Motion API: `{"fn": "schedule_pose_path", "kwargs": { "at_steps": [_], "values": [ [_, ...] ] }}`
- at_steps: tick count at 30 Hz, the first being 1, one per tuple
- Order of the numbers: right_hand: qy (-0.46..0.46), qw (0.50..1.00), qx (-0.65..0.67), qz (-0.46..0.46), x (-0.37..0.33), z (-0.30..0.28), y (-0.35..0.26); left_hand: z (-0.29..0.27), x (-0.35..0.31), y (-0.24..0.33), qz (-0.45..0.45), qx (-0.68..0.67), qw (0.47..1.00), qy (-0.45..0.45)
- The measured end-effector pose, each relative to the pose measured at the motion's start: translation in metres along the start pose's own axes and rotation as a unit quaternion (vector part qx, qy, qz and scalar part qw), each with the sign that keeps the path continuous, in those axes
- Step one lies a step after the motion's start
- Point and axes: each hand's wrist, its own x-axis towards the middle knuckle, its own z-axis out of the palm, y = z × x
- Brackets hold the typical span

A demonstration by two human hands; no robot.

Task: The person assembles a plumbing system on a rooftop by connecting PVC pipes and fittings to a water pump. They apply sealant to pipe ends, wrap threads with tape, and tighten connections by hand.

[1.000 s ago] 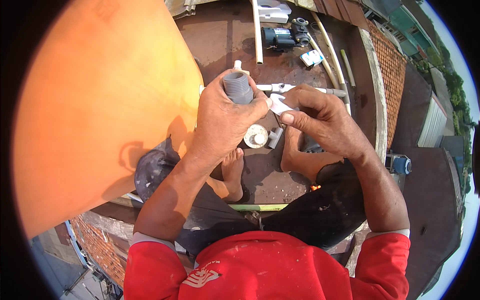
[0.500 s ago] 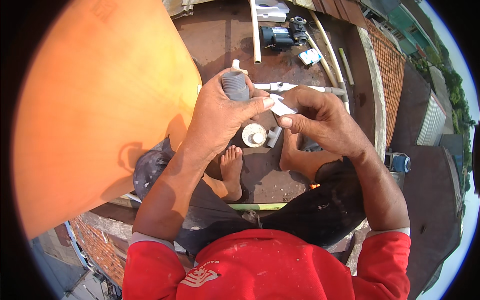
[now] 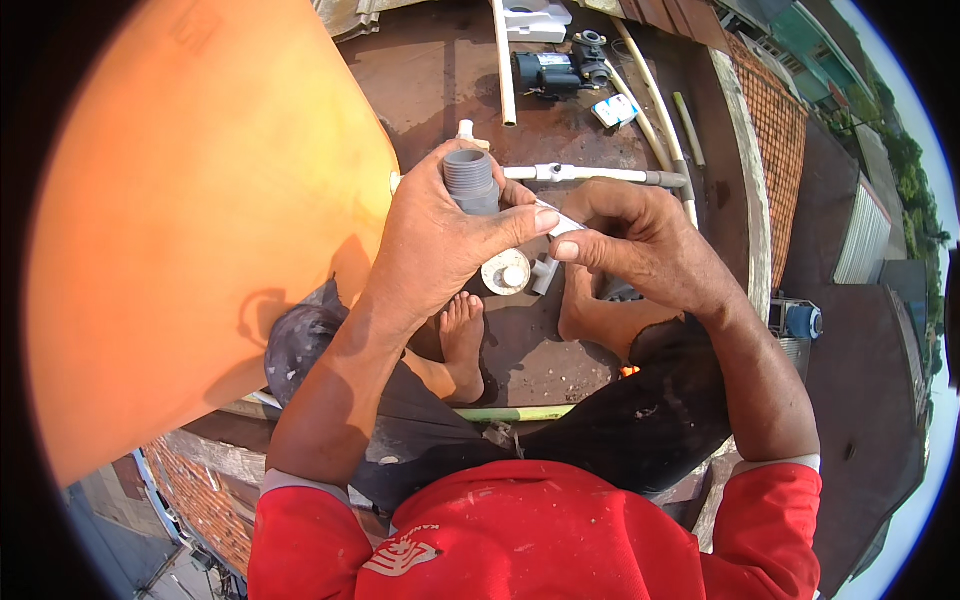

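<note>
My left hand (image 3: pixel 428 228) is wrapped round a grey threaded pipe fitting (image 3: pixel 469 178), held upright with its ribbed thread facing up. Between that hand's thumb and forefinger sits one end of a narrow white strip (image 3: pixel 562 221), perhaps thread seal tape. The thumb and forefinger of my right hand (image 3: pixel 655 245) pinch the strip's other end, to the right of the fitting. Both hands are closed and close together above my bare feet. Just below them stand a round whitish can (image 3: pixel 506 272) and a small grey pipe tee (image 3: pixel 545 275).
A large orange tank (image 3: pixel 200 220) rises close on my left. Ahead lie a dark water pump (image 3: pixel 562 73), a white pipe with a valve (image 3: pixel 600 174), a small white-and-blue box (image 3: pixel 614 111) and several loose pipes. A low wall (image 3: pixel 748 170) edges the roof at right.
The white strip now shows a narrower side between my fingers, and my right hand has tilted slightly. My left hand still holds the fitting. The whole view has shifted a little.
</note>
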Motion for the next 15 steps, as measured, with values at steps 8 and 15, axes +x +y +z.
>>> {"fn": "schedule_pose_path", "kwargs": {
  "at_steps": [8,15],
  "values": [
    [0.026,0.999,-0.017,0.013,-0.004,0.001,-0.002,0.001,-0.001,0.005,-0.024,0.026,0.998,0.049],
    [0.014,0.998,-0.065,-0.002,-0.002,0.002,0.002,0.004,-0.005,0.004,0.006,0.050,0.998,0.036]
  ]
}}
